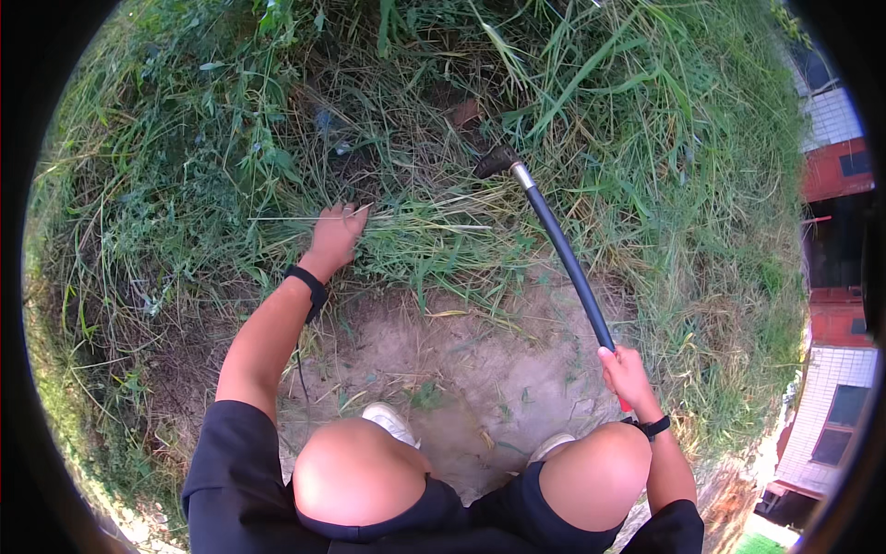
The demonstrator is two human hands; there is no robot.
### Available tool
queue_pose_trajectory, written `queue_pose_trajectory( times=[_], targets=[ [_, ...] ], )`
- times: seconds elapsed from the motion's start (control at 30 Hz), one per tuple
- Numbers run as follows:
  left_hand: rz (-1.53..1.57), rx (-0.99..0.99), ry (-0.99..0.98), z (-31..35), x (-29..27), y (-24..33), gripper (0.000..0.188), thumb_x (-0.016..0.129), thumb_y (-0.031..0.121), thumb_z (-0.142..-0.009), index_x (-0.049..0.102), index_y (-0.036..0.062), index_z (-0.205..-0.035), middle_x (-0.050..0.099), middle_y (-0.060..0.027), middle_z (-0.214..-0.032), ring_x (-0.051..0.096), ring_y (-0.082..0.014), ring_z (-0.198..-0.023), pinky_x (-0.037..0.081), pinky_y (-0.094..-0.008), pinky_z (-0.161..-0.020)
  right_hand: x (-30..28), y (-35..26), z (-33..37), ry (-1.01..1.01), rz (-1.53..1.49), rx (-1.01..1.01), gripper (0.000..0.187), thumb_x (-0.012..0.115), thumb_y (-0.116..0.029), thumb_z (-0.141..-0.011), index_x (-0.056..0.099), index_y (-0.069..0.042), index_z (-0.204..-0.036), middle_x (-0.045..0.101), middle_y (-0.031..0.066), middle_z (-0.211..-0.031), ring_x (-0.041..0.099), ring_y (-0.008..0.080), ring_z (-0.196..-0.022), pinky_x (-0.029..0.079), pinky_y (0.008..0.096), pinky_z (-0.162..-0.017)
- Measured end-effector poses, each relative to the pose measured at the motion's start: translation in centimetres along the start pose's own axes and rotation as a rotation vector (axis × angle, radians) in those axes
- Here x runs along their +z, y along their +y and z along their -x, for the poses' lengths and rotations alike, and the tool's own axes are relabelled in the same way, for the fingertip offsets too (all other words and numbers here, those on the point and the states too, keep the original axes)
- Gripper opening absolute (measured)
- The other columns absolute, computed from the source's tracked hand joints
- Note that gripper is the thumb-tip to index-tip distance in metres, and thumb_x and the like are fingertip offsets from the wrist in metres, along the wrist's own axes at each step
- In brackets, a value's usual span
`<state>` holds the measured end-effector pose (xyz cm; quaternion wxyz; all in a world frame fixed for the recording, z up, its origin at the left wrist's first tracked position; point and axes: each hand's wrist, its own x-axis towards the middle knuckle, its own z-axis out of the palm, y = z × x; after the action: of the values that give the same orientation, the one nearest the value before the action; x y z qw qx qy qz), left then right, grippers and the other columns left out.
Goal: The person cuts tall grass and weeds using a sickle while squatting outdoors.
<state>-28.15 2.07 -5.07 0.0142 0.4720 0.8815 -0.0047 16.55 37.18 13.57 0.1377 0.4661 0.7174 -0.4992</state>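
The black-handled tool is held by the right hand, whose fingers are wrapped round the shaft near its red lower end; its dark head lies at the tangled grass, beyond and to the right of the left hand. The left fingers are bent into the grass beside pale stems; whether any are pinched cannot be made out. For good control, stems should be gathered into a firm bunch, and the left fingers should be kept well out of the head's path. The head is best drawn low and steadily, with the wrist held firm. Care is advised around the reddish lump near the head, and strokes should be stopped short of the shoes on the bare soil.
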Motion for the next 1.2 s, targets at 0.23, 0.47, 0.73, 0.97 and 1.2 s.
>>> queue_pose_trajectory(
  times=[0.23,0.47,0.73,0.97,1.2],
  targets=[
    [0.128,0.088,-0.236,7.2,-5.8,8.5,0.046,0.066,0.008,-0.07,0.056,0.0017,-0.114,0.069,-0.0183,-0.081,0.068,-0.0394,-0.075,0.055,-0.0483,-0.066,-1.1,9.8,1.9,0.008,-0.067,-0.107,0.034,0.069,-0.031,-0.095,0.058,-0.005,-0.076,0.05,-0.0048,-0.058,0.044,0.0049,-0.049,0.035,0.0268,-0.044],
    [0.013,0.381,-0.269,0.9,-12.8,19.4,0.036,0.066,0.018,-0.075,0.052,0.0037,-0.105,0.066,-0.0182,-0.08,0.066,-0.0402,-0.077,0.051,-0.0498,-0.063,-4.1,21.3,5.5,0.224,-0.179,-0.195,0.034,0.073,-0.024,-0.089,0.055,-0.002,-0.07,0.05,-0.0018,-0.056,0.045,0.0051,-0.053,0.038,0.027,-0.048],
    [-0.177,0.633,0.025,-17.0,-23.1,43.5,0.051,0.071,0.014,-0.073,0.052,0.0068,-0.119,0.067,-0.013,-0.094,0.069,-0.0342,-0.09,0.055,-0.0455,-0.073,-8.5,33.1,14.8,0.576,-0.668,-0.094,0.028,0.064,-0.018,-0.097,0.05,-0.008,-0.075,0.047,-0.0059,-0.054,0.044,0.0024,-0.045,0.032,0.022,-0.042],
    [-0.334,0.762,0.686,-28.9,-34.5,67.0,0.057,0.071,0.001,-0.077,0.053,0.0123,-0.13,0.064,-0.0111,-0.118,0.06,-0.0269,-0.115,0.046,-0.0438,-0.098,-2.8,42.1,21.6,0.84,-0.901,0.025,0.034,0.061,-0.024,-0.101,0.047,-0.008,-0.075,0.046,-0.0044,-0.052,0.042,0.0046,-0.04,0.03,0.0238,-0.037],
    [0.273,1.771,0.523,-10.7,-24.8,84.9,0.051,0.057,0.013,-0.09,0.052,0.022,-0.14,0.042,-0.0085,-0.154,0.043,-0.0283,-0.14,0.042,-0.0526,-0.107,4.7,43.0,25.6,0.954,-1.186,0.247,0.042,0.049,-0.033,-0.106,0.041,-0.009,-0.073,0.041,0.0006,-0.048,0.039,0.0115,-0.035,0.032,0.0274,-0.033]
  ],
)
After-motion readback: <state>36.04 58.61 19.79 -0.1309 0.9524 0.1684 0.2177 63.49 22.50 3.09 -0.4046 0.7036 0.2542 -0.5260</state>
